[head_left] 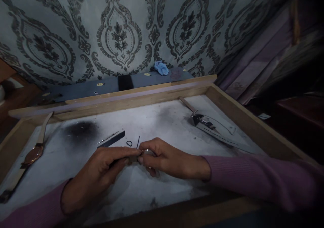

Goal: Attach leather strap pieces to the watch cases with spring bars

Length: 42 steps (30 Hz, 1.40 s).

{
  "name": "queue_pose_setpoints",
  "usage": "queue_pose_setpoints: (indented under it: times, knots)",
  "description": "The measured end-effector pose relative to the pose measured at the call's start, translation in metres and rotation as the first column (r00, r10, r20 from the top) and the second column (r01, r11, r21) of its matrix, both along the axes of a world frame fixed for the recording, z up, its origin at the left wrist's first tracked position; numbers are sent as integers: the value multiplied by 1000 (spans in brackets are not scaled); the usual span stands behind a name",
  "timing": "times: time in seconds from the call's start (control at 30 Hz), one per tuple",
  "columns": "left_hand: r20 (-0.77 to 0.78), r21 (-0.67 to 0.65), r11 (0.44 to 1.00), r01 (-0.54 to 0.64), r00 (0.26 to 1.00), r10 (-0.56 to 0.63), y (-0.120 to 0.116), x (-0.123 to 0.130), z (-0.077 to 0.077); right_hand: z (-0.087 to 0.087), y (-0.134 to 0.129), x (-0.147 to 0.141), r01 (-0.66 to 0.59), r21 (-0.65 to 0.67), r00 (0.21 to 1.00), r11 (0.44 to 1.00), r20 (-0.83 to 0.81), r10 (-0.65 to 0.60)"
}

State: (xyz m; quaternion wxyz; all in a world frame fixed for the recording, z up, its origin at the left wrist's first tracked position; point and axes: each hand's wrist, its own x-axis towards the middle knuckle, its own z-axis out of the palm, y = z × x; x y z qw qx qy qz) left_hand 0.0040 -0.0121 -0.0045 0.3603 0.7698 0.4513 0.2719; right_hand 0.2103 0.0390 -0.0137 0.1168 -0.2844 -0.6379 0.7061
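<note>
My right hand is closed around a small round silvery watch, mostly covered by the fingers. My left hand meets it from the other side, thumb and forefinger pinched together at the watch's edge. Something dark shows under the left fingers, too hidden to name. Just beyond the hands lie a dark flat bar with a metallic edge, a small curled black piece and a thin dark stick. All are on the white floor of a shallow wooden tray.
A watch with a pale strap lies at the tray's left side. Another watch lies at the right beside a long pointed pale piece. Behind the rim, a crumpled blue cloth rests against the patterned wall.
</note>
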Motion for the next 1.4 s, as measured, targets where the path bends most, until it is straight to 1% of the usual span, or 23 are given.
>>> queue_pose_setpoints:
  times: [0.2,0.37,0.63,0.77,0.87,1.0,1.13,1.23,1.33,1.4]
  knots:
    - [2,-6,1000,-20,1000,20,0,2,2,-2,-1,0,9,12,1000,1000,17,-10]
    - [-15,20,999,-41,999,42,-1,1,2,1,-1,1,8,13,1000,1000,29,-9]
    - [-29,22,1000,6,1000,-6,0,2,3,1,0,0,8,4,1000,1000,21,-8]
    - [-51,-11,1000,10,999,-11,0,-1,2,3,0,0,12,-8,999,1000,35,-11]
    - [-31,-18,1000,21,999,-21,0,-1,2,4,0,0,7,-4,999,1000,48,-7]
    - [1,-18,1000,-5,1000,6,1,2,4,4,-2,1,15,45,998,999,64,-18]
    - [46,-59,998,-8,999,10,1,4,6,3,-2,1,16,69,996,998,83,-22]
    - [63,-79,997,-15,998,20,1,5,5,4,-1,1,9,52,997,999,82,-14]
    - [68,-48,999,-13,998,16,2,4,4,5,0,1,11,24,998,1000,63,-13]
    - [77,-32,999,8,997,-6,1,4,4,5,0,1,11,9,999,1000,47,-11]
